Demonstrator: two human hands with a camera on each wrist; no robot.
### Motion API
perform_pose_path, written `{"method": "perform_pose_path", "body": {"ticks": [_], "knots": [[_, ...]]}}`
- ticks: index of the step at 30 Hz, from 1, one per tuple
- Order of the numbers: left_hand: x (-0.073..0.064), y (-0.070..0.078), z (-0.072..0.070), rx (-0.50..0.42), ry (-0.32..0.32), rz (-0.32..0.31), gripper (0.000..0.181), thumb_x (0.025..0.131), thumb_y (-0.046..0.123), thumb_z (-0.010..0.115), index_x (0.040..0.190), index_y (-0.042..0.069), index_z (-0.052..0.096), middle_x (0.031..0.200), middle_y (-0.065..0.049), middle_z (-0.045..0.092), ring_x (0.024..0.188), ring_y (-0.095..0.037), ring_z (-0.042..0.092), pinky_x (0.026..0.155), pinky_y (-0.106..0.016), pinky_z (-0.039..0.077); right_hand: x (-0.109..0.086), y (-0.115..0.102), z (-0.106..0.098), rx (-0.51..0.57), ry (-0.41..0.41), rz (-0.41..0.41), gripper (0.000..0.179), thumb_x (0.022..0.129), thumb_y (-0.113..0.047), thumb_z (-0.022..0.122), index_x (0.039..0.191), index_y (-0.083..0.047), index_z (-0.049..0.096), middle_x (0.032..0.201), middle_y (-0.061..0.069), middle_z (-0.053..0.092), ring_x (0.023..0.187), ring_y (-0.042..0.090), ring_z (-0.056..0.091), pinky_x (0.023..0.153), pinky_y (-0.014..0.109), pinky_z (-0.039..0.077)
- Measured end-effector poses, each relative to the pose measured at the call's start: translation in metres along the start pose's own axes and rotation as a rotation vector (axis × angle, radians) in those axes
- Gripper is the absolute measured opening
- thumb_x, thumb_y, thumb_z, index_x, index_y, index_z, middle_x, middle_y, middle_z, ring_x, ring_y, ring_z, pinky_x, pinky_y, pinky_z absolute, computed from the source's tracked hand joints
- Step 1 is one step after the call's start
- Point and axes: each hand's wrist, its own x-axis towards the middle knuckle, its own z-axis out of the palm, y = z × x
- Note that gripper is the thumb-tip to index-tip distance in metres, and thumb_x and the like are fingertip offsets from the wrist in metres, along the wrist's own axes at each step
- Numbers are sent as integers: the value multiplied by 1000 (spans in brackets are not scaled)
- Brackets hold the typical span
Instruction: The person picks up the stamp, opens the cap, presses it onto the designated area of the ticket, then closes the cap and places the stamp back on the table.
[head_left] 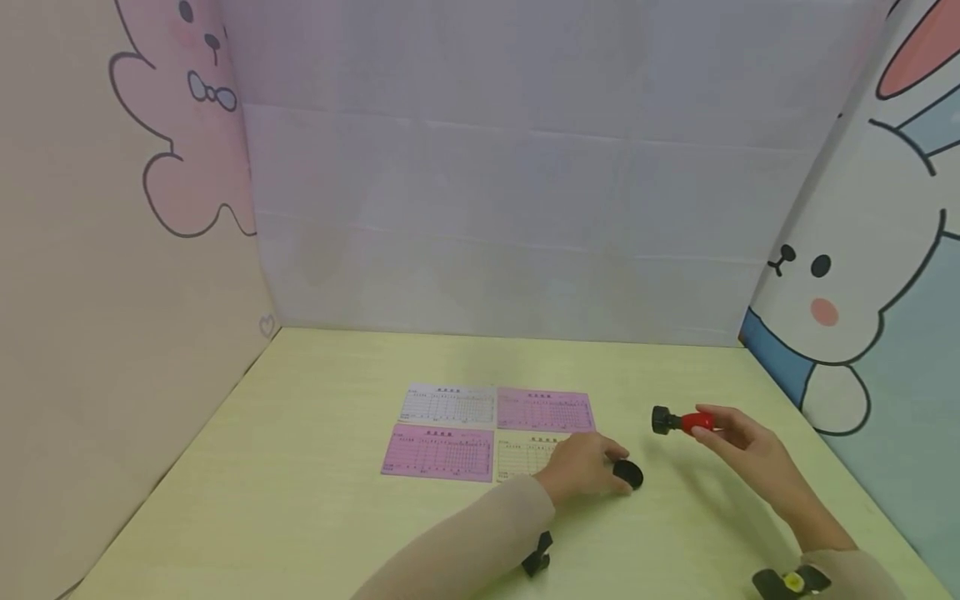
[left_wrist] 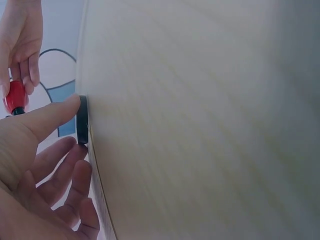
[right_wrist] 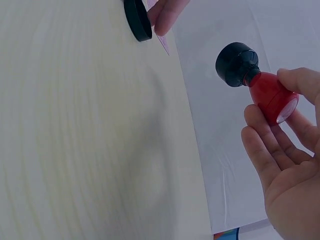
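My right hand (head_left: 746, 450) holds a stamp (right_wrist: 272, 97) by its red bulb-shaped handle, between thumb and fingers, above the right side of the table. The stamp's round black head points left in the head view, toward the other hand. Lower and to the left, my left hand (head_left: 588, 467) pinches a round black cap (head_left: 628, 475) at its edge, with the thumb on one side and fingertips on the other. In the left wrist view the cap (left_wrist: 82, 120) shows edge-on, close to the table top. The left wrist overlaps the corner of a pale yellow slip (head_left: 525, 454).
Printed slips lie in two rows on the pale wooden table (head_left: 262, 483): a white one (head_left: 447, 405), a pink one (head_left: 545, 411) and a purple one (head_left: 438, 452) beside the yellow. Walls with cartoon animals stand at both sides, and a white sheet (head_left: 510, 183) hangs behind.
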Motion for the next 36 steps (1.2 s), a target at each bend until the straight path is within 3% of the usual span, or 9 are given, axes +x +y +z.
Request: {"method": "perform_pose_path", "body": {"ticks": [5, 12, 17, 22, 31, 36], "knots": [[-3, -1, -4, -61, -7, -7, 45, 73, 32, 91, 116, 26, 76, 108, 15, 71, 101, -2, 61, 90, -21, 47, 3, -2, 1, -22, 6, -9, 56, 99, -40, 63, 143, -6, 52, 120, 19, 65, 89, -1, 62, 71, 24, 52], [-4, -11, -12, -148, -7, 0, 44, 76, 32, 89, 117, 26, 75, 110, 16, 69, 95, -2, 62, 86, -24, 50, 6, -8, 7, -54, 29, -56, 52, 97, -36, 68, 141, -10, 55, 117, 18, 67, 88, 0, 64, 69, 26, 53], [-8, -18, -28, -175, -1, 30, 44, 79, 29, 87, 120, 21, 74, 113, 11, 70, 93, -4, 63, 82, -24, 51, 10, -14, 14, -56, 56, -119, 47, 95, -29, 72, 136, -9, 59, 112, 16, 69, 87, -2, 64, 67, 23, 54], [-12, -31, -39, -187, 5, 33, 43, 82, 29, 84, 123, 19, 73, 116, 8, 69, 94, -7, 63, 82, -25, 52, 16, -18, 22, -61, 59, -130, 48, 94, -30, 73, 135, -9, 60, 112, 13, 69, 86, 2, 64, 69, 23, 54], [-24, -56, -69, -246, 38, 16, 46, 86, 33, 80, 129, 20, 69, 124, 6, 66, 106, -14, 59, 88, -33, 51, 24, -27, 39, -27, 39, -151, 50, 94, -31, 73, 136, -7, 59, 120, 15, 66, 97, 26, 67, 77, 18, 52], [-28, -74, -90, -250, 77, 13, 47, 88, 32, 79, 131, 18, 67, 127, 2, 66, 112, -22, 60, 89, -40, 54, 28, -33, 47, 8, 31, -157, 50, 93, -30, 73, 135, -7, 60, 119, 14, 66, 98, 27, 67, 78, 19, 53]]}}
